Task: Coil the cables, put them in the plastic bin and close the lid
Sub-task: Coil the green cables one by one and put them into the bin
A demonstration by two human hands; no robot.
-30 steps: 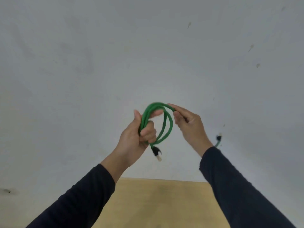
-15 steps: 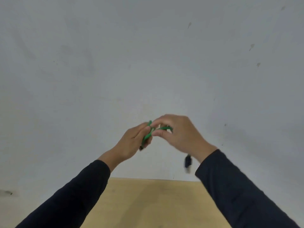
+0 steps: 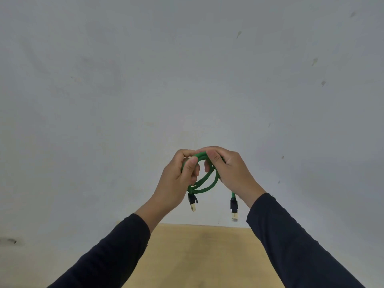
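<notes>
**Green cable held as a coil between both hands**

Left hand [image 3: 176, 179] curled around the left side of the green cable [image 3: 204, 183], thumb pressed on the top of the loops. Coil hanging between the two palms, raised before a pale wall [image 3: 124, 90], above the far edge of the bench [image 3: 199, 256]. One black plug [image 3: 192, 201] dangling just below the left palm. Right hand [image 3: 230, 169] closed over the top right of the coil, fingers pinching the strands. Second plug [image 3: 234, 208] hanging under the right wrist. Dark sleeves [image 3: 291, 246] on both arms.
</notes>
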